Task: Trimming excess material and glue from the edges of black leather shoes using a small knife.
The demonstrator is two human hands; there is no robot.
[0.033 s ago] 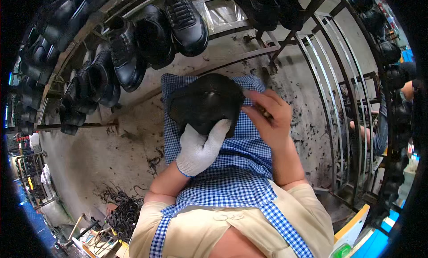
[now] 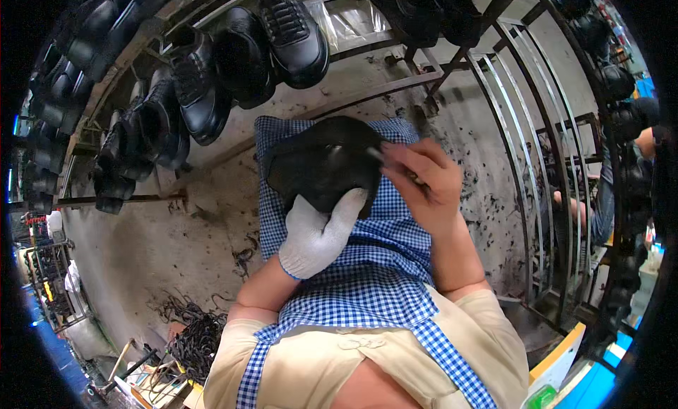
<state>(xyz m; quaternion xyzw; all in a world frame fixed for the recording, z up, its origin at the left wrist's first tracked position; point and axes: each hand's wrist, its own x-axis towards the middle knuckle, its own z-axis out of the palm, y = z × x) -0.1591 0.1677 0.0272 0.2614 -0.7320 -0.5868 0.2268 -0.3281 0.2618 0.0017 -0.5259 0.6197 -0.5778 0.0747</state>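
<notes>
Nothing has shifted: black shoe [image 2: 321, 165] stays on the checked apron [image 2: 367, 282] at frame centre. Gloved left hand [image 2: 318, 232] still cups it from below; bare right hand [image 2: 424, 183] pinches a small tool against its upper edge.

Leather, cloth, metal and concrete

The black shoe upper [image 2: 321, 165] looks matt leather; the left hand [image 2: 318, 232] wears a white knitted cloth glove; the checked apron [image 2: 367, 296] is woven cotton; racked shoes [image 2: 247, 56] shine glossy on metal rails [image 2: 526, 126]; the floor [image 2: 155, 246] is rough concrete.
</notes>
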